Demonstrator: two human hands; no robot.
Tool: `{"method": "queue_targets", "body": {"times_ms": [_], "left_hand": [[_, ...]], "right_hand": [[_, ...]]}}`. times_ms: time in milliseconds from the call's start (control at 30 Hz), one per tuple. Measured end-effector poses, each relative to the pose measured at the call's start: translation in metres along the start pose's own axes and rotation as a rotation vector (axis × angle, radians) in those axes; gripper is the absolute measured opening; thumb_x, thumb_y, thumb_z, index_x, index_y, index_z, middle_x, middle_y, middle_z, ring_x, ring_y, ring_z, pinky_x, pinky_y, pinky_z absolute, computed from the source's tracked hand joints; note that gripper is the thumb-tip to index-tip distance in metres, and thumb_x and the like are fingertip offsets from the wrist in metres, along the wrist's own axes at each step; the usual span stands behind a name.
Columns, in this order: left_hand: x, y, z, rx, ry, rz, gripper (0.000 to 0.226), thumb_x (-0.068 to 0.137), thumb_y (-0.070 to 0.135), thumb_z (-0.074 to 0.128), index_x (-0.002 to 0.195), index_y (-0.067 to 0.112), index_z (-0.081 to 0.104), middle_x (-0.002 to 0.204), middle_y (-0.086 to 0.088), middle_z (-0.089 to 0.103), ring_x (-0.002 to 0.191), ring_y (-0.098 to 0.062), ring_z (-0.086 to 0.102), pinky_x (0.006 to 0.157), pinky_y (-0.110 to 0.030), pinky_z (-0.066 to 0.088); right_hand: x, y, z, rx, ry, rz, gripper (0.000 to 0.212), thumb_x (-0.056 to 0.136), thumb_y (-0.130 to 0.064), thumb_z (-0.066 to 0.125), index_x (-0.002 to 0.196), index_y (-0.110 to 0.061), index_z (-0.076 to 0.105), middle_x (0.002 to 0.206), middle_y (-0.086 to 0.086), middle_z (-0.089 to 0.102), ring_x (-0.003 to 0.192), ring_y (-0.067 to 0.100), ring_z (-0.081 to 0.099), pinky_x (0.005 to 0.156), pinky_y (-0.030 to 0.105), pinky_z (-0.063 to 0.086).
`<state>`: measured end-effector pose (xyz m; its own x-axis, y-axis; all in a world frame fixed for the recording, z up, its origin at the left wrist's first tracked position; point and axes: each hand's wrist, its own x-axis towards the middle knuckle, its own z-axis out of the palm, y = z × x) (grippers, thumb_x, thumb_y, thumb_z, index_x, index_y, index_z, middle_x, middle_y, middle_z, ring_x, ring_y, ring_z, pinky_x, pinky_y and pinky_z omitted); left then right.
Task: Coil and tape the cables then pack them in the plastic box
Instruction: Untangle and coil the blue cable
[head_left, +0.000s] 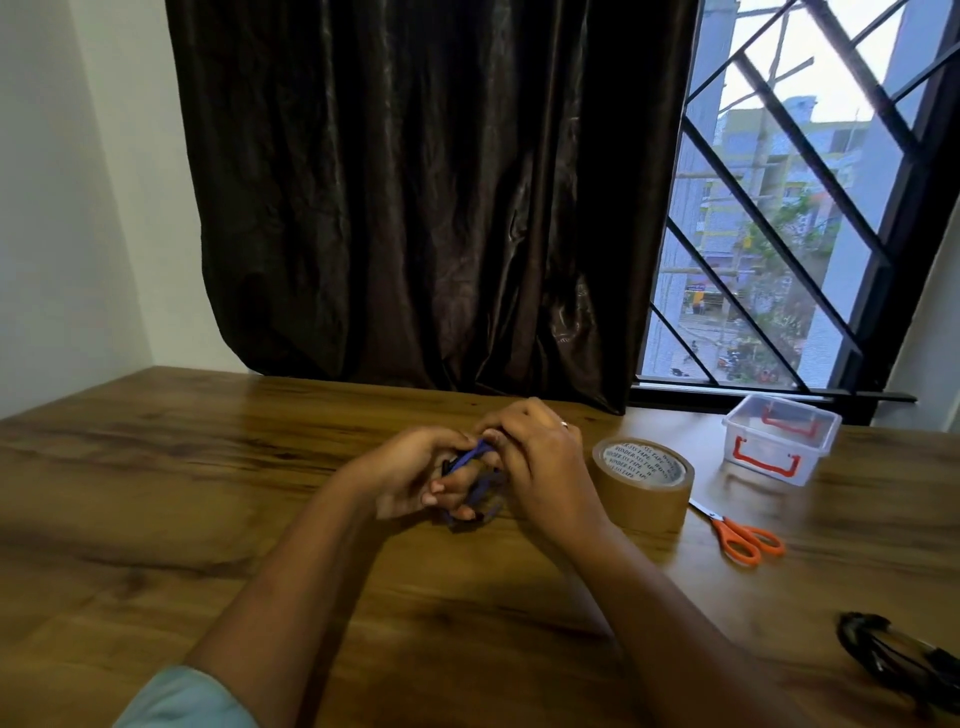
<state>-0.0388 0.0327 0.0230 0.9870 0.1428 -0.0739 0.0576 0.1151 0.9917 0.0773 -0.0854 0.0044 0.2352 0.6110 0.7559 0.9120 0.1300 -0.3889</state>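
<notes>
A blue cable (474, 460) is looped between both hands over the middle of the wooden table (156, 493). My left hand (415, 473) holds the loops, with fingers through them. My right hand (540, 467) is closed on the cable's upper part, and much of the cable is hidden by the fingers. A roll of brown tape (644, 486) lies just right of my right hand. The clear plastic box (779, 441) with red latches stands open at the far right. A black coiled cable (893, 654) lies at the near right edge.
Orange-handled scissors (743, 535) lie between the tape roll and the near right. A dark curtain (415, 208) hangs behind the table, and a barred window (805, 208) is at the right. The left half of the table is bare wood.
</notes>
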Motion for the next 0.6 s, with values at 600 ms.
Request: {"method": "queue_targets", "body": {"times_ms": [600], "left_hand": [[0.012, -0.007, -0.002, -0.136, 0.265, 0.156, 0.029, 0.100, 0.023, 0.036, 0.075, 0.011, 0.045, 0.043, 0.007, 0.031, 0.035, -0.004, 0.030, 0.052, -0.025, 0.052]], "right_hand": [[0.000, 0.005, 0.017, 0.935, -0.197, 0.670, 0.029, 0.102, -0.027, 0.037, 0.110, -0.010, 0.059, 0.101, 0.015, 0.071, 0.080, 0.025, 0.070, 0.077, 0.040, 0.057]]}}
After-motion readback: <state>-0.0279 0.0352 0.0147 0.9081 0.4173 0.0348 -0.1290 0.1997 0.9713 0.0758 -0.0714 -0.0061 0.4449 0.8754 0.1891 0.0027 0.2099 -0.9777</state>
